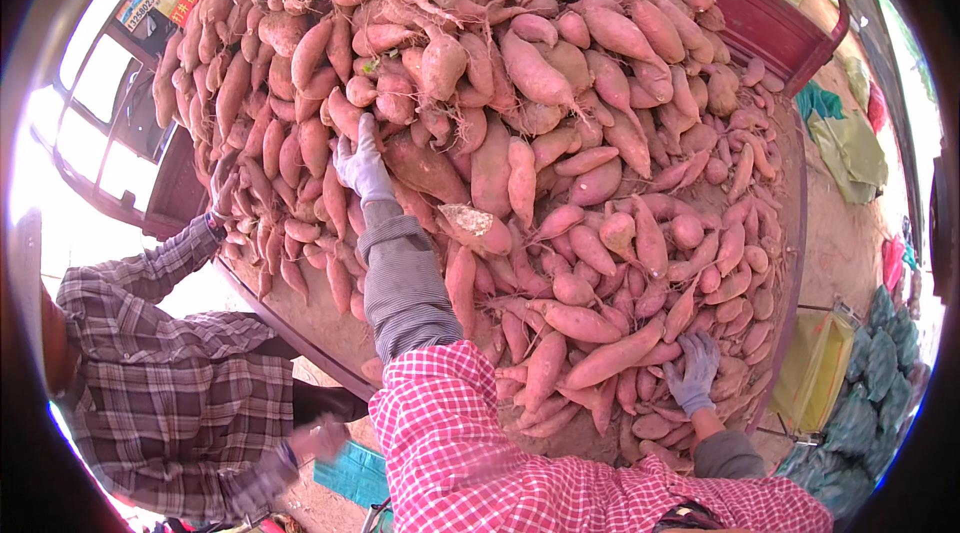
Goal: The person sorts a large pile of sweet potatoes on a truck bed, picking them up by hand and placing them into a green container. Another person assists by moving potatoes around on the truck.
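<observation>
A large heap of sweet potatoes (577, 319) with thin roots lies on a flat cart bed in front of me. My left hand (364, 164), in a pale grey work glove, reaches far up the heap and rests against a sweet potato (345, 113); whether its fingers grip it is not clear. Lower right, my right hand (694, 372), gloved too, lies palm down on smaller sweet potatoes with its fingers somewhat spread. Between my arms, a sweet potato with a pale, broken patch (469, 222) lies near my left forearm.
At left a person in a plaid shirt (180, 413) reaches one gloved hand (223, 184) into the heap. A red metal side panel (757, 4) borders the top right. Right of the cart are a yellow-lined holder (814, 368) and filled green mesh bags (851, 420). A teal sheet (352, 473) lies below.
</observation>
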A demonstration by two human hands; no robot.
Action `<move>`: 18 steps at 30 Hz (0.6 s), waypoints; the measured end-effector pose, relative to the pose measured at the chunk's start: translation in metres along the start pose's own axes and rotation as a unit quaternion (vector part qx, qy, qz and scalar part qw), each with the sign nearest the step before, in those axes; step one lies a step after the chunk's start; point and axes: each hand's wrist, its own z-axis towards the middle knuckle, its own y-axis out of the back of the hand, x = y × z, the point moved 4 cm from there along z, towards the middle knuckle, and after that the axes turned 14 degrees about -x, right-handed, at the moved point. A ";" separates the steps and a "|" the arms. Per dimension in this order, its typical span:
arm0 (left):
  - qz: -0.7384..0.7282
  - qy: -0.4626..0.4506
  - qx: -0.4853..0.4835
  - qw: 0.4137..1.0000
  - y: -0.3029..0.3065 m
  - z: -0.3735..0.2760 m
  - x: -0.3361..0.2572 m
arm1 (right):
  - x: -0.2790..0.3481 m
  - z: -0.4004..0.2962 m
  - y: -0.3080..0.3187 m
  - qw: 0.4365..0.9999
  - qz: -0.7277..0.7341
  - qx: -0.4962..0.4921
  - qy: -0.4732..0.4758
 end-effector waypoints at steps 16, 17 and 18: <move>-0.104 0.166 0.123 0.973 0.011 0.008 -0.014 | -0.004 -0.002 0.000 1.000 -0.007 -0.004 -0.002; -0.161 0.233 0.116 0.952 0.021 0.006 -0.001 | -0.003 -0.001 0.001 1.000 -0.005 -0.006 0.000; -0.201 0.277 0.113 0.933 0.030 0.005 0.010 | -0.001 0.000 0.002 1.000 -0.002 -0.008 0.002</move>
